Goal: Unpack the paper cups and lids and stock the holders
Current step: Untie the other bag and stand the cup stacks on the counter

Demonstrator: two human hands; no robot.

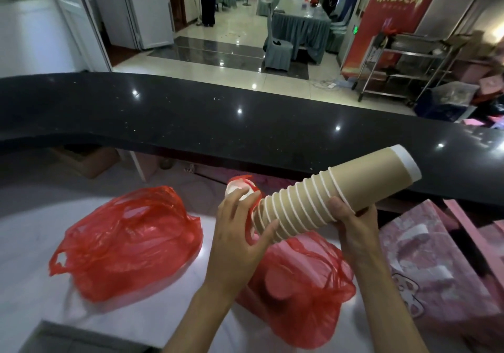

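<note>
Head view: the cup stack (321, 202) is held slantwise above the red bag (297, 279), its long axis running between the hands (left hand (240, 232) clasped round the lower end, right hand (351, 224) gripping mid-stack).

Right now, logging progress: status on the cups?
Both hands, left and right, grip the cup stack. Red wrap half off. No holder in view.

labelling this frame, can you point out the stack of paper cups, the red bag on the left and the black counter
stack of paper cups (308, 211): head view, on the ribbed brown middle of the stack.
red bag on the left (128, 241): head view, on its crumpled top.
black counter (191, 118): head view, on its bare glossy top.
</note>
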